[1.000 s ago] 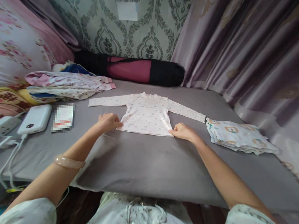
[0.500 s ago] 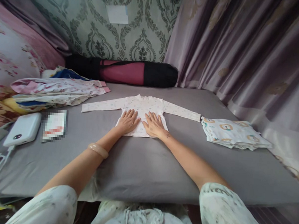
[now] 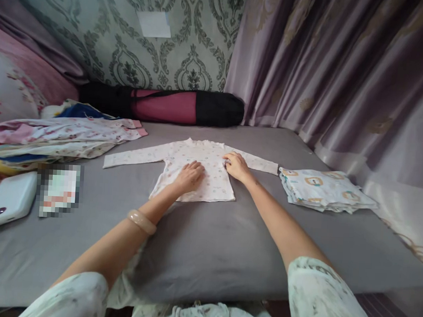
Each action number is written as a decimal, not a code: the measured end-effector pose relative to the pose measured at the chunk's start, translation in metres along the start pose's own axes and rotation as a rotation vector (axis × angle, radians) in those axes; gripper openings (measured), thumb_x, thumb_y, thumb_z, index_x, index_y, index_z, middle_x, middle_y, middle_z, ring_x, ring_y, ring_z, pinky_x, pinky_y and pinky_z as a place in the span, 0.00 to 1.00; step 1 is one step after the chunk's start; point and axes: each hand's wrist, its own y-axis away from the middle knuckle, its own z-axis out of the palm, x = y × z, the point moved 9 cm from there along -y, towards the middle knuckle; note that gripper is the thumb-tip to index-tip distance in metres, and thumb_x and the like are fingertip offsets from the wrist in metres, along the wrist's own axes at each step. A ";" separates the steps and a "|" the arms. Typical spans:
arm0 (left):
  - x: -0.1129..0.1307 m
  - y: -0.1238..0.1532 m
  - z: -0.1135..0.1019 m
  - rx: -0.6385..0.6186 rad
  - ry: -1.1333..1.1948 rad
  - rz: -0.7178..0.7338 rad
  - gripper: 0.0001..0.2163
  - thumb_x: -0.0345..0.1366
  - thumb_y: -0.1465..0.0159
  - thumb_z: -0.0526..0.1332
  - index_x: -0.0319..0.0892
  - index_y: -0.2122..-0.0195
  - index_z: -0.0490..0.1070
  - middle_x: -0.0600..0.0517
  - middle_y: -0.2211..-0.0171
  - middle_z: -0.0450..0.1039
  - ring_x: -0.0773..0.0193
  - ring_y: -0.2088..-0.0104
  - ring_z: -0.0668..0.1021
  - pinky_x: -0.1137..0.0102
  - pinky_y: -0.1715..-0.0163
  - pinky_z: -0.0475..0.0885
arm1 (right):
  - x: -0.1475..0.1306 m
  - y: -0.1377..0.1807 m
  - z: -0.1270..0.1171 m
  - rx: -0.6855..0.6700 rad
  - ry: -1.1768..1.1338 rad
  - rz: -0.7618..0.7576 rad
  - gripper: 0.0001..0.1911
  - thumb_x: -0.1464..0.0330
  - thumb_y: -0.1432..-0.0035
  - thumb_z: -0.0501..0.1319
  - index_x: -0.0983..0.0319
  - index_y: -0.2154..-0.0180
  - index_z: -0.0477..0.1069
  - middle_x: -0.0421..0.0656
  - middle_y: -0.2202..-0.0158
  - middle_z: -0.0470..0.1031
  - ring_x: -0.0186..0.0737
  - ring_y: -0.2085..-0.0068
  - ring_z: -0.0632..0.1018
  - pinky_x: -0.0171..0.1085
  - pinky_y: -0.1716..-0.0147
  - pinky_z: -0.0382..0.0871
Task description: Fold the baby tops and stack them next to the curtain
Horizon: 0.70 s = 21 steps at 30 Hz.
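Observation:
A small white long-sleeved shirt (image 3: 197, 154) with a faint pattern lies on the grey bed sheet, both sleeves stretched out sideways. My left hand (image 3: 190, 176) rests palm down on the middle of its body, fingers extended. At the right underarm, my right hand (image 3: 236, 167) has its fingers bent in a pinch on the fabric. The tip of the right sleeve lies beside a folded stack of white printed cloth (image 3: 328, 188).
A pile of clothes (image 3: 67, 132) lies at the left, with a white power bank (image 3: 13, 197) and a blurred-out packet (image 3: 60, 191) nearer me. Along the wall rests a black and maroon roll bag (image 3: 164, 106). Purple curtains (image 3: 290, 63) hang at the right.
My right hand has shifted from the shirt's lower body up to its right underarm and curled its fingers. My left hand has moved toward the middle. The camera view has shifted slightly right.

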 end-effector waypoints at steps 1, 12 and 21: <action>0.011 -0.006 0.002 0.025 0.041 0.044 0.15 0.36 0.32 0.48 0.39 0.48 0.67 0.39 0.43 0.67 0.53 0.39 0.65 0.57 0.40 0.61 | 0.006 -0.001 0.000 -0.019 0.023 -0.008 0.18 0.76 0.43 0.55 0.63 0.52 0.73 0.48 0.48 0.73 0.45 0.46 0.70 0.39 0.45 0.61; 0.055 -0.042 0.020 0.094 0.141 -0.014 0.18 0.38 0.31 0.48 0.39 0.42 0.61 0.39 0.41 0.64 0.53 0.39 0.65 0.58 0.40 0.62 | 0.002 -0.001 0.007 -0.045 0.275 -0.238 0.15 0.76 0.36 0.49 0.63 0.54 0.71 0.50 0.54 0.74 0.46 0.51 0.69 0.40 0.51 0.57; 0.069 -0.034 0.031 -0.057 0.005 0.060 0.28 0.51 0.30 0.42 0.43 0.33 0.54 0.42 0.31 0.50 0.44 0.32 0.52 0.44 0.36 0.48 | 0.006 -0.010 0.003 -0.093 0.275 -0.207 0.16 0.76 0.37 0.51 0.61 0.58 0.76 0.48 0.52 0.75 0.45 0.48 0.69 0.40 0.48 0.58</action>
